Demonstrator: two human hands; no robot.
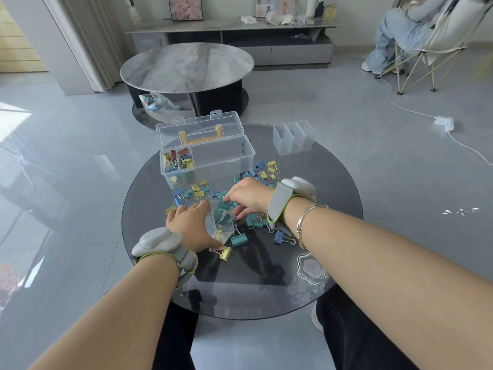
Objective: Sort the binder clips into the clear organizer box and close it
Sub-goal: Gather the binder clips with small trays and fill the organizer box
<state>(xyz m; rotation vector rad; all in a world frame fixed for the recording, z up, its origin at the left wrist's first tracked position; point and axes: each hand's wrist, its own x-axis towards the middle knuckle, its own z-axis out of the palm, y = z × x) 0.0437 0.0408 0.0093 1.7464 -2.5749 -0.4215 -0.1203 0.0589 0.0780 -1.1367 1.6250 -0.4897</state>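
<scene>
The clear organizer box (224,158) stands open at the far side of the round glass table (333,236), its lid with a yellow handle (200,136) raised. One small clear bin (177,161) in its left end holds several clips. Binder clips (266,170) in teal, blue and yellow lie scattered in front of the box. My left hand (189,228) grips a small clear bin (220,224) tilted on the table, with a few clips inside. My right hand (248,196) pinches a teal clip (223,204) at that bin's mouth.
Three joined empty clear bins (293,138) stand at the table's far right. A yellow clip (225,253) and a blue clip (280,237) lie nearest me. Beyond are a marble coffee table (186,66), a TV console, and a person seated at the far right (408,30). A white cable crosses the floor.
</scene>
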